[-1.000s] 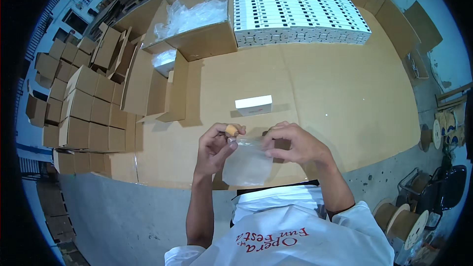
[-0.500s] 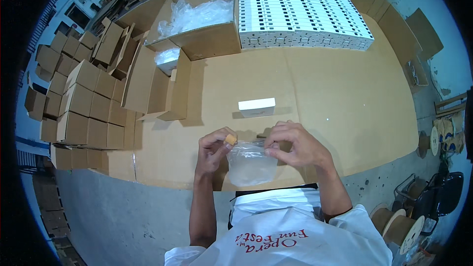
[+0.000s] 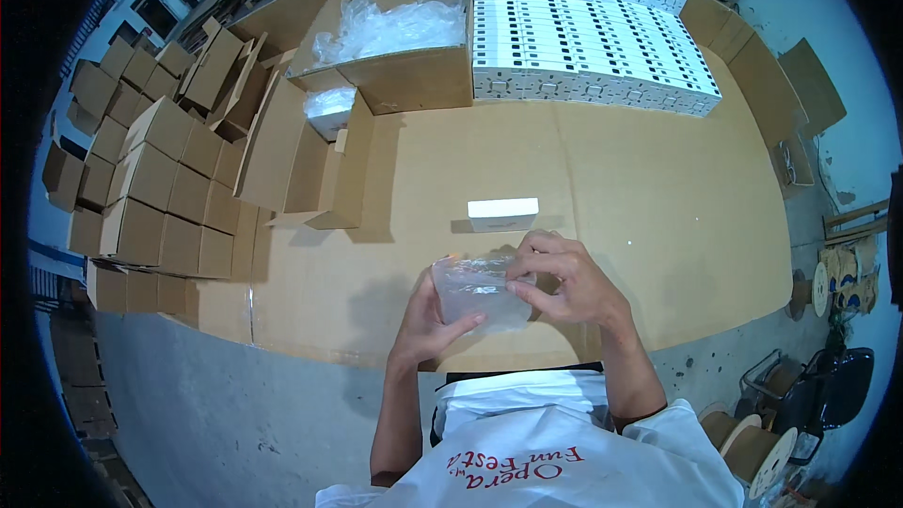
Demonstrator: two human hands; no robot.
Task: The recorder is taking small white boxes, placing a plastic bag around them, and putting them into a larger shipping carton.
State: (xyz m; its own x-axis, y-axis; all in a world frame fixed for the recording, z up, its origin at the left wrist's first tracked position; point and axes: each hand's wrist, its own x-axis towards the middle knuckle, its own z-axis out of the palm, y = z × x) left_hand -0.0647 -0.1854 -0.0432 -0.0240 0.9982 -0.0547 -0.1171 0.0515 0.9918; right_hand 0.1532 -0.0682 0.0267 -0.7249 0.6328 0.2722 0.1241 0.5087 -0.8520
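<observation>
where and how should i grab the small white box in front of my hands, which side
Probably pinch the small white box across its long faces, around the middle, thumb on the near one, coming from above. Its long side runs left to right and cardboard lies bare around it. The right hand looks closer, but it's holding the clear bag.

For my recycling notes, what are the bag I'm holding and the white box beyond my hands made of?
The bag looks like thin, glossy plastic film: translucent, creased, with bright glints. The white box is probably smooth, matte-looking card, judging by its flat faces and crisp edges.
</observation>
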